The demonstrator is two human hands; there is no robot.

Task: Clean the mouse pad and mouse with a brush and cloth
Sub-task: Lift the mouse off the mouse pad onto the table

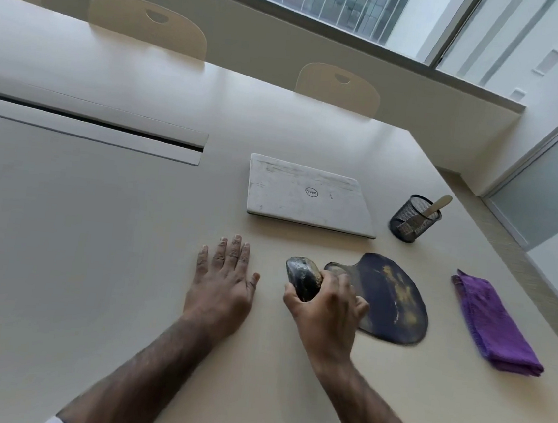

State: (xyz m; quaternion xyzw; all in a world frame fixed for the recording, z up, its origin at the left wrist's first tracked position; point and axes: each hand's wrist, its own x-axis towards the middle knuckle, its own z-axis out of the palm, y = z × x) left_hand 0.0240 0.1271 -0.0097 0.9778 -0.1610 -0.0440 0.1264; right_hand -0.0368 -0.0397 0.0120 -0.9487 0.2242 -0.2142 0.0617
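My right hand grips a dark, dusty mouse just left of the mouse pad. The pad is dark blue with yellowish dirt smears and lies flat on the table; my hand covers its left edge. A folded purple cloth lies to the right of the pad. A brush with a pale wooden handle stands in a black mesh cup behind the pad. My left hand rests flat on the table, fingers spread, holding nothing.
A closed white laptop lies behind the mouse. The beige table has a cable slot at the left. Chairs stand at the far side under a window. The table's right edge runs close to the cloth.
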